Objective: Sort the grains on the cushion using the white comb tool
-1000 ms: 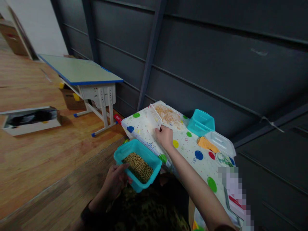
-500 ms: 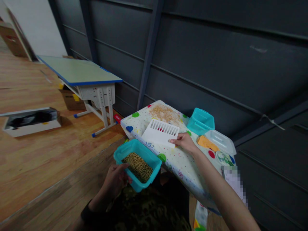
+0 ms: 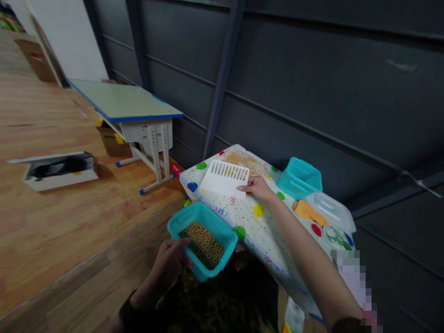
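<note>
My left hand (image 3: 173,259) grips the near-left rim of a teal plastic box (image 3: 222,225), holding it off the table's front edge. Soybeans (image 3: 204,243), or beans much like them, cover its bottom. In my right hand (image 3: 258,188) is a white slotted plastic piece (image 3: 222,182), pinched at its right edge above the table. Its row of slots points away from me, towards a spread of small tan pieces (image 3: 243,162) at the table's far end, which it partly covers from view.
The small table has a dotted white cloth (image 3: 263,236). On its right are another teal box (image 3: 301,178), a clear lid (image 3: 333,210), an orange cloth (image 3: 310,212) and a round clear item (image 3: 336,237). A dark panelled wall (image 3: 312,92) stands behind; a green-topped desk (image 3: 128,102) is left.
My right hand has shifted the slotted piece away from me and to the left over the cloth. The bean box stays in my left hand. The whole view has swung slightly.
</note>
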Demonstrator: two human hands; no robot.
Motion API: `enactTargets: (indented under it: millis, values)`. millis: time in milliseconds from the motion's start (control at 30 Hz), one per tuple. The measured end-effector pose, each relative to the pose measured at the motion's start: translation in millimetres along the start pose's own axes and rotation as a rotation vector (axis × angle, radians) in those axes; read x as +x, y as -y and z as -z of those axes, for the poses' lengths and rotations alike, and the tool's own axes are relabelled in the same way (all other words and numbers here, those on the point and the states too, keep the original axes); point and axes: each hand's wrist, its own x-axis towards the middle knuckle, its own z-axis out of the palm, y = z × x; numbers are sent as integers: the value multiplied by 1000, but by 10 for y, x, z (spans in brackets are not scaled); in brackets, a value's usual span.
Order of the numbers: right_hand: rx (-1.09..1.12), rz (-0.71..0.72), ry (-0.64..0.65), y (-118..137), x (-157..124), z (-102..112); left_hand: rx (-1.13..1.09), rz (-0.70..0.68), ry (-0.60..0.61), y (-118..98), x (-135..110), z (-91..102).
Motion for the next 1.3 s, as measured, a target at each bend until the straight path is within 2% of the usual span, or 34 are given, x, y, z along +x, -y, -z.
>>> enactTargets:
  millis: [133, 233, 400, 700, 800, 1067, 1200, 1300]
  values:
    - [68, -97, 9, 41, 170, -13, 17, -4, -8, 35, 41, 20]
    - [157, -107, 4, 83, 206, 29, 16, -1, 8, 104, 78, 70]
    - [277, -54, -144, 149, 207, 125, 12, -9, 10, 242, 149, 142]
    - [133, -51, -255, 44, 225, -38, -20, -15, -19, 268, 145, 109]
    - [152, -84, -308, -20, 182, -9, -19, -25, -41, 267, 152, 99]
    - [262, -167, -518, -185, -45, 239, -28, 11, 7, 327, 187, 139]
    - [329, -126, -595, -249, -142, 307, -35, 15, 1, 320, 195, 127]
    - [270, -68, -591, -297, -246, 283, -12, 11, -10, 295, 192, 114]
